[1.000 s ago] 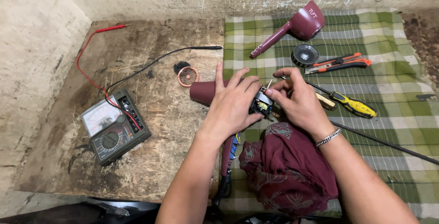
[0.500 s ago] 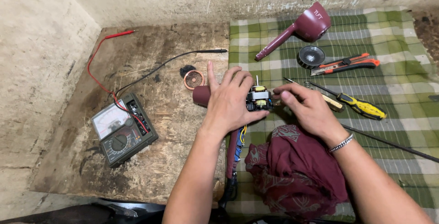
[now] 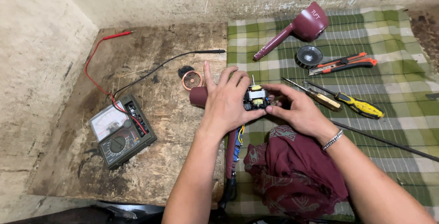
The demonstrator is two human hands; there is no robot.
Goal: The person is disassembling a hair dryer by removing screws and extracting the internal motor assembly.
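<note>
My left hand (image 3: 227,99) wraps over a maroon hair-dryer body (image 3: 198,96) lying on its side, with its handle (image 3: 231,151) running down toward me. A small motor assembly (image 3: 255,97) with copper windings and yellow parts sticks out of that body. My right hand (image 3: 294,109), with a silver bracelet on the wrist, pinches the right end of the motor assembly. Blue and yellow wires hang under it.
An analog multimeter (image 3: 120,130) with red and black leads lies left on the wooden board (image 3: 137,178). A round orange ring (image 3: 192,80) sits beside my left hand. On the green checked cloth (image 3: 393,96): maroon shell half (image 3: 297,29), black fan (image 3: 307,56), utility knife (image 3: 343,63), two screwdrivers (image 3: 352,104), maroon rag (image 3: 292,173).
The view has shifted, so the hands sit a little lower and more central. My right hand has slid back to the right end of the motor, exposing more of it.
</note>
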